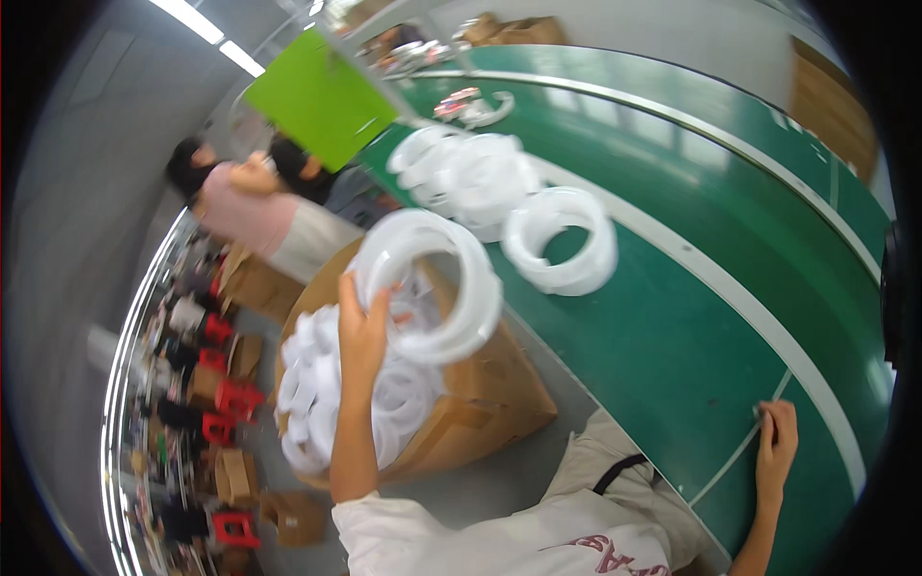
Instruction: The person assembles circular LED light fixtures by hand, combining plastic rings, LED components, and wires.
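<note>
My left hand grips a white translucent plastic ring by its near left side, fingers and thumb around the rim. The ring is held up over a large cardboard box, which is heaped with similar white rings. On the green worktable, far to the right, rests my right hand, its fingers drawn together. A tiny greyish spot shows at those fingertips, too small to name. Beyond the held ring, another white ring stack and a taller pile of rings stand on the table.
A pale rail runs along the table. Farther back lie small parts with a curved white piece. A bright green panel hangs at upper left. Behind the box stands a person in pink; red stools and cartons line the left.
</note>
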Tool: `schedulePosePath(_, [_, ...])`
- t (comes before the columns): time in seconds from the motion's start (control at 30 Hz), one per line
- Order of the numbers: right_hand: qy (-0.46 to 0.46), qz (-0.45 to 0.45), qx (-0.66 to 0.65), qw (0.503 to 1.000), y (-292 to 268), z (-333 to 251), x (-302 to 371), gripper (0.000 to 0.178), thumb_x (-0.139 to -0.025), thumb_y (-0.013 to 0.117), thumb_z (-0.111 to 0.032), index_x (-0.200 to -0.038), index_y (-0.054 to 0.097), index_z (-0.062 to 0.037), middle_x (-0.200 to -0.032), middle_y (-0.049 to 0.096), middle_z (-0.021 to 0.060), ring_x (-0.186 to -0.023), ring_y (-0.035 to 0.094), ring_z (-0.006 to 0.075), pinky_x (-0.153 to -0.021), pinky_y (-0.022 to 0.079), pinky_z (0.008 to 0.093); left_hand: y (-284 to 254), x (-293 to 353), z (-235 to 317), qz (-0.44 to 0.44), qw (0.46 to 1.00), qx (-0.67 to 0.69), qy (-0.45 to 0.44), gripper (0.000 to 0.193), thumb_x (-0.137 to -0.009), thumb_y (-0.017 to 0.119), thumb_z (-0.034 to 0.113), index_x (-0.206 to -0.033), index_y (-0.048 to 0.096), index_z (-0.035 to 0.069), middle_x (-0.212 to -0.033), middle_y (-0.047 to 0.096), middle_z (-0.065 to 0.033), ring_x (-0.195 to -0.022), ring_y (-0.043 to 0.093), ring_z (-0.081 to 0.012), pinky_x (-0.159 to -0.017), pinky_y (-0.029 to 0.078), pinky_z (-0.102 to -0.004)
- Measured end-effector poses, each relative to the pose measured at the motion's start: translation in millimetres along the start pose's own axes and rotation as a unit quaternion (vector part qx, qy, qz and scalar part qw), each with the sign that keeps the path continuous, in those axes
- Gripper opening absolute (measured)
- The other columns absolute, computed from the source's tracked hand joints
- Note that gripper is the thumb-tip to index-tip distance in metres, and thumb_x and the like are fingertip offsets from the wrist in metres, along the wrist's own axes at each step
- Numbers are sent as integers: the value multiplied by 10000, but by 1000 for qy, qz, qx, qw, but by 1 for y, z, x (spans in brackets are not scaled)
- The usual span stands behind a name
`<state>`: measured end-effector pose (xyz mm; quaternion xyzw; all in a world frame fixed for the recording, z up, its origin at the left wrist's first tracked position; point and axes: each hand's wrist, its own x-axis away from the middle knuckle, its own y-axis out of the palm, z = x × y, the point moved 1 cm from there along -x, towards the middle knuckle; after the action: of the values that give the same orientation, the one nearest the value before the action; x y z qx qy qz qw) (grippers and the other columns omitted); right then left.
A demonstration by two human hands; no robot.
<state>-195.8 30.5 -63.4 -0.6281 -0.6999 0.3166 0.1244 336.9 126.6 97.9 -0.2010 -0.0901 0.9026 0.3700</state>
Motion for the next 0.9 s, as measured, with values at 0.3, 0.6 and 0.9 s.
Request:
schedulePosePath(0.3, [61, 4, -497, 865, -7, -14, -14, 412, -1058, 440, -274, -1320, 548, 25, -1338, 573, 182, -1188, 606, 243, -949, 513, 350, 260, 76, 58, -536, 841, -61, 43, 234, -902, 580, 65, -1125, 564, -6, -1012, 643, -92, -868, 671, -154, -652, 593, -291])
schedulePosePath(0.6, [186, -3, -542, 819, -40, 15, -4, 470, -1028, 446, -241, -1397, 443, 50, -1300, 561, 159, -1143, 598, 241, -950, 557, 413, 373, 108, 71, -667, 741, 76, 6, 316, -887, 658, 97, -1170, 586, -24, -1133, 588, -118, -951, 633, -174, -626, 614, -282])
schedulePosePath(0.9, [160, -12, -509, 846, -34, 19, -4, 353, -1005, 411, -134, -1295, 522, 34, -1227, 604, 118, -1074, 618, 181, -919, 541, 340, 375, 111, 55, -642, 736, 202, -73, 304, -831, 666, -36, -1131, 621, -55, -1247, 523, -157, -1096, 584, -229, -665, 637, -283])
